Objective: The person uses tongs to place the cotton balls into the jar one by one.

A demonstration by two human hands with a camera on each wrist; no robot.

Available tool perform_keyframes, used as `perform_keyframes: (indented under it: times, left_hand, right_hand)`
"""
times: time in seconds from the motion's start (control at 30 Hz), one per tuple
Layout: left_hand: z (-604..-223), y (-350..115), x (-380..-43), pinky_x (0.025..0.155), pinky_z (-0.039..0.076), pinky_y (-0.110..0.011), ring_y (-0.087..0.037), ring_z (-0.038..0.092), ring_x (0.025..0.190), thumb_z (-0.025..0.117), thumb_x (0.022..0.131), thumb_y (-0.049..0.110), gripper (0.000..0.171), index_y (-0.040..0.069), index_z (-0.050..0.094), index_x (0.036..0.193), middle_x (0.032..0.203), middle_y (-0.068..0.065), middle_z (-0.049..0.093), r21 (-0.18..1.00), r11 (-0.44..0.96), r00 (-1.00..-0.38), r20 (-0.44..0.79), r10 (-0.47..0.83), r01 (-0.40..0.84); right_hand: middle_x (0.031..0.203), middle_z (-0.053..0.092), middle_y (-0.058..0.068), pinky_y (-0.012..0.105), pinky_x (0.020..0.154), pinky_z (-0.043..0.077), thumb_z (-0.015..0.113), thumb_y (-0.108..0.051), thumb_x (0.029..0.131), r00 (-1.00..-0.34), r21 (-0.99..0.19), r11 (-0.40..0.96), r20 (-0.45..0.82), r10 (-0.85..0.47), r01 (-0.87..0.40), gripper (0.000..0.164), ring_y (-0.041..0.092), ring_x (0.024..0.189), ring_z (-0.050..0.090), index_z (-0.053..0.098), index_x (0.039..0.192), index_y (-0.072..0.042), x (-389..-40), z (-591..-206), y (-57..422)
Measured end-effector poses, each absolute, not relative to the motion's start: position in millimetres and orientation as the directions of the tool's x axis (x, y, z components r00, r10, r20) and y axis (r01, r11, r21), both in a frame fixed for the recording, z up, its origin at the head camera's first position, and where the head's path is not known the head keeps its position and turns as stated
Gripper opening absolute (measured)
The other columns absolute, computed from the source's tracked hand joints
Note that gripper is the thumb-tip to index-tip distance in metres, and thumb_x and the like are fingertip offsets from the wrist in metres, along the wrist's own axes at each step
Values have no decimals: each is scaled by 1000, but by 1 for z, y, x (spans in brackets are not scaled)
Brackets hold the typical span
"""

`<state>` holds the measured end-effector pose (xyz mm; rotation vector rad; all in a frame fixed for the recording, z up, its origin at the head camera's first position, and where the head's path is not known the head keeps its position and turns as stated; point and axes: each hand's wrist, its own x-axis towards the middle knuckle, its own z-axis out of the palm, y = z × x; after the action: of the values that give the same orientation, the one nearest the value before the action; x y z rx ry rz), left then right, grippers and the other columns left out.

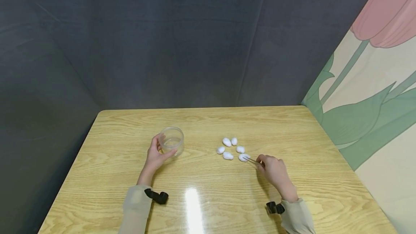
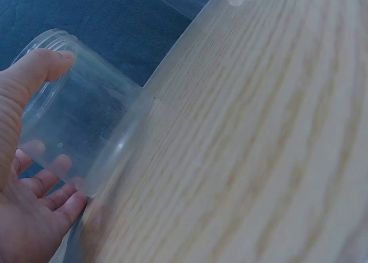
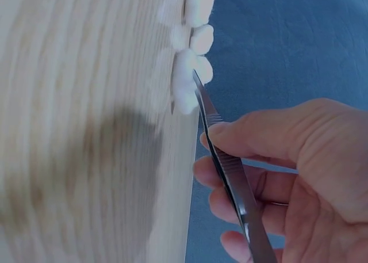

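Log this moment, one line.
left hand: holds clear jar; right hand: holds tweezers, tips at cotton ball; five other cotton balls: on table

From afar I make out an indoor corner, but I cannot tell whether it is a home, an office or a studio. Dark cloth [image 1: 178,46] lines the far and left sides of a wood-grain worktop [image 1: 224,190]; on the right, a pale wall [image 1: 390,172] bears a big pink tulip [image 1: 386,13] with green leaves [image 1: 357,122].

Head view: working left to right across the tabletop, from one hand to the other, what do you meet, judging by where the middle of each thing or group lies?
Left hand, clear container, six white cotton-like balls, tweezers, right hand.
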<state>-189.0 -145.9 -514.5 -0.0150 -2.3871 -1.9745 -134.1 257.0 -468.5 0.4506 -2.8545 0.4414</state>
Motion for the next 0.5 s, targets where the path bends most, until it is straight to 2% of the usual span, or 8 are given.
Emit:
perform_keyframes:
  times: [0.23, 0.5]
  left_hand:
    - [-515, -146, -189, 100, 33, -50, -36, 40, 123, 79, 74, 8, 83, 4, 29, 141, 141, -18, 36, 981, 188, -998, 53, -22, 48]
    - [-514, -146, -189, 102, 31, -50, -35, 40, 123, 79, 74, 8, 83, 5, 29, 141, 141, -17, 36, 982, 188, -999, 37, -24, 31]
  right_hand:
    - [62, 59, -2, 27, 44, 36, 77, -2, 73, -903, -238, 901, 326, -278, -363, 13, 8, 50, 47, 65, 77, -8, -133, -465, 258]
    - [63, 60, 1, 28, 44, 37, 75, 1, 72, -895, -229, 900, 348, -280, -371, 14, 9, 52, 49, 65, 78, -6, -133, -461, 259]
